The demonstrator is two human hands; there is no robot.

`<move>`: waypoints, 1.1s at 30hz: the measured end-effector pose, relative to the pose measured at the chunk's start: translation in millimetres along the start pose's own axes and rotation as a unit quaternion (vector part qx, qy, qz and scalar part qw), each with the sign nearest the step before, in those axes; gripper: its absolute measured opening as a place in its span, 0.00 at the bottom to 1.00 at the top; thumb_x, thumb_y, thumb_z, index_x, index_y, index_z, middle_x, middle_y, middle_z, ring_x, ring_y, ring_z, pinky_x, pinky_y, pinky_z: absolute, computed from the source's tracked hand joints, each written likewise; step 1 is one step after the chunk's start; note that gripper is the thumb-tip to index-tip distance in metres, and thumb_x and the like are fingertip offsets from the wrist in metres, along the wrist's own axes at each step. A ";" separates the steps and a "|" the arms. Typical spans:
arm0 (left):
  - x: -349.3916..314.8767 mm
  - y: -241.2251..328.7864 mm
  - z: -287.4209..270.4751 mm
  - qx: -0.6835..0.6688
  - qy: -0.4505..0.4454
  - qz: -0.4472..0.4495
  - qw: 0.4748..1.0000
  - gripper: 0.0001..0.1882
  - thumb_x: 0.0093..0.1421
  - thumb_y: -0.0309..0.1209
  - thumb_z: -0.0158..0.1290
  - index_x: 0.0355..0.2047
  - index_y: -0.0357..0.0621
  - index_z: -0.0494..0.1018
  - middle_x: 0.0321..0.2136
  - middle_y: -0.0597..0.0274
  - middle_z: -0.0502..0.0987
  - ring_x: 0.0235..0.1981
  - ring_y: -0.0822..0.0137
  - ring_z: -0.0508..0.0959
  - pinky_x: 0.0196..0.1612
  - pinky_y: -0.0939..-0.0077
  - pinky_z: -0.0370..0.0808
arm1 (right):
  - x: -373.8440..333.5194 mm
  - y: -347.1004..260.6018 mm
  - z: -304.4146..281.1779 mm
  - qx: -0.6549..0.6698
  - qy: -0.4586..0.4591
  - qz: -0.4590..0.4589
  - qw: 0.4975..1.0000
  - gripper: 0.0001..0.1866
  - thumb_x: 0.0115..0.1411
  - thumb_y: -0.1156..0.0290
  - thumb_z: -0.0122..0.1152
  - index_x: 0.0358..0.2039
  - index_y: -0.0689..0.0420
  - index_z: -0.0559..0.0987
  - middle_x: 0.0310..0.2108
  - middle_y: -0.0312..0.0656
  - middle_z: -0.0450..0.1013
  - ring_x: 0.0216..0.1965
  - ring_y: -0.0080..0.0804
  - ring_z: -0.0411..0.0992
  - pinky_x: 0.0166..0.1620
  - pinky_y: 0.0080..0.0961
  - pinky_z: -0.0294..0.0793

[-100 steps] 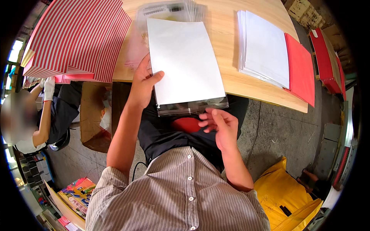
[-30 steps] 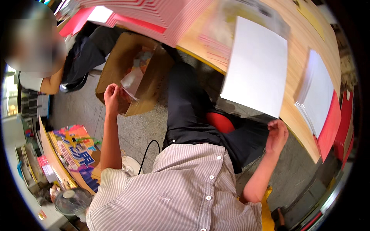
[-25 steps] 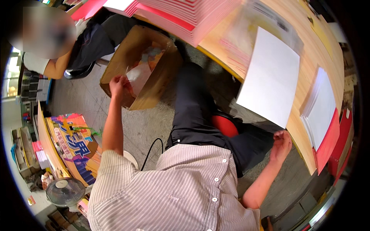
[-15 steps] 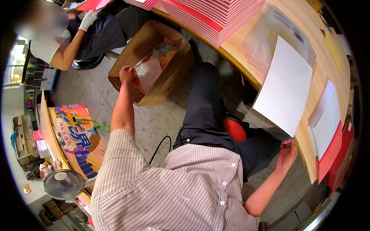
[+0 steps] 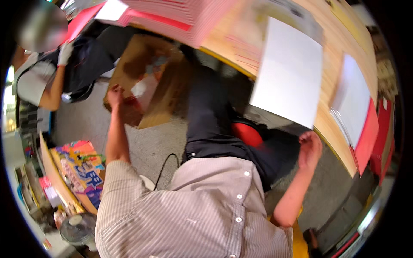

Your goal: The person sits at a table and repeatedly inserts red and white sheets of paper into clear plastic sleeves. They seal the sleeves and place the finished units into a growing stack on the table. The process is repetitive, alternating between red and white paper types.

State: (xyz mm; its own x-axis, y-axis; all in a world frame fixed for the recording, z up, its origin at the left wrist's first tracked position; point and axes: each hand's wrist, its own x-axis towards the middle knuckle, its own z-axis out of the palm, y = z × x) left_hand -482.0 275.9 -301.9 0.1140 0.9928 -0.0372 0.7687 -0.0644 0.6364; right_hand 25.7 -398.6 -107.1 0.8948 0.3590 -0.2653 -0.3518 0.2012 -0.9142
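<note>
My left hand (image 5: pixel 115 96) hangs over the near left rim of a cardboard box (image 5: pixel 161 105) on the floor. Its blurred fingers look loosely parted, and I see nothing in them. Inside the box lie crumpled white, orange and grey scraps (image 5: pixel 146 88). My right hand (image 5: pixel 310 149) is just below the near corner of a large white sheet (image 5: pixel 290 73). Its fingers are loosely curled and apart, with nothing gripped; whether the fingertips touch the sheet is hard to tell. The sheet overhangs the edge of the wooden table and partly covers clear plastic sleeves (image 5: pixel 297 15).
A striped stack of red and white sheets (image 5: pixel 172 21) stands at the far table edge. White sheets on a red sheet (image 5: pixel 350 103) lie at the right. A seated person in a white glove (image 5: pixel 65 53) works at far left. A fan (image 5: pixel 77 230) stands lower left.
The view has shifted, moving the scene left. My left hand no longer shows the clear strip it pinched. My right fingers have loosened and moved off the sheet's corner.
</note>
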 end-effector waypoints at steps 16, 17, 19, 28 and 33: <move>-331.2 431.1 89.6 0.035 -0.085 0.722 0.686 0.20 0.55 0.27 0.56 0.49 0.54 0.78 0.55 0.61 0.73 0.60 0.59 0.70 0.65 0.56 0.62 | -5.1 -39.7 14.1 -0.634 -0.117 -0.436 0.628 0.37 0.45 0.63 0.76 0.57 0.52 0.73 0.61 0.38 0.68 0.64 0.46 0.63 0.61 0.44 0.62; -332.6 435.6 92.5 0.026 -0.077 0.732 0.676 0.19 0.54 0.27 0.56 0.47 0.53 0.78 0.53 0.62 0.74 0.58 0.60 0.72 0.64 0.57 0.64 | 1.5 -38.3 15.3 -0.645 -0.129 -0.448 0.606 0.36 0.46 0.65 0.76 0.57 0.50 0.74 0.61 0.37 0.68 0.64 0.45 0.63 0.60 0.44 0.62; -334.3 441.9 96.1 0.010 -0.062 0.748 0.660 0.15 0.54 0.27 0.56 0.43 0.50 0.80 0.50 0.62 0.77 0.55 0.62 0.75 0.62 0.59 0.66 | 10.8 -39.8 22.0 -0.622 -0.133 -0.465 0.615 0.27 0.47 0.72 0.73 0.50 0.49 0.79 0.57 0.35 0.72 0.61 0.39 0.66 0.57 0.40 0.66; -347.3 454.1 96.6 -0.096 -0.132 0.644 0.748 0.09 0.48 0.25 0.65 0.32 0.44 0.81 0.33 0.65 0.80 0.40 0.61 0.78 0.46 0.65 0.74 | 28.4 -36.0 19.2 -0.475 -0.100 -0.442 0.754 0.09 0.50 0.77 0.71 0.33 0.56 0.83 0.41 0.35 0.80 0.49 0.37 0.74 0.51 0.34 0.69; -348.7 458.7 92.6 -0.098 -0.169 0.541 0.818 0.05 0.50 0.27 0.66 0.29 0.45 0.82 0.28 0.66 0.79 0.34 0.61 0.76 0.41 0.68 0.71 | 29.9 -41.7 23.7 -0.424 -0.080 -0.348 0.832 0.05 0.52 0.76 0.71 0.30 0.57 0.82 0.37 0.38 0.80 0.43 0.40 0.74 0.51 0.33 0.69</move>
State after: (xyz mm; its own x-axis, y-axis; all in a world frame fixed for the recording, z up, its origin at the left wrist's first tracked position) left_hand -110.9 -109.2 -68.3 0.8541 0.2791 0.4388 -0.0081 -0.8365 0.5479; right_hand 60.6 -374.6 -69.6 0.7288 0.5552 0.4007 0.6172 -0.2795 -0.7355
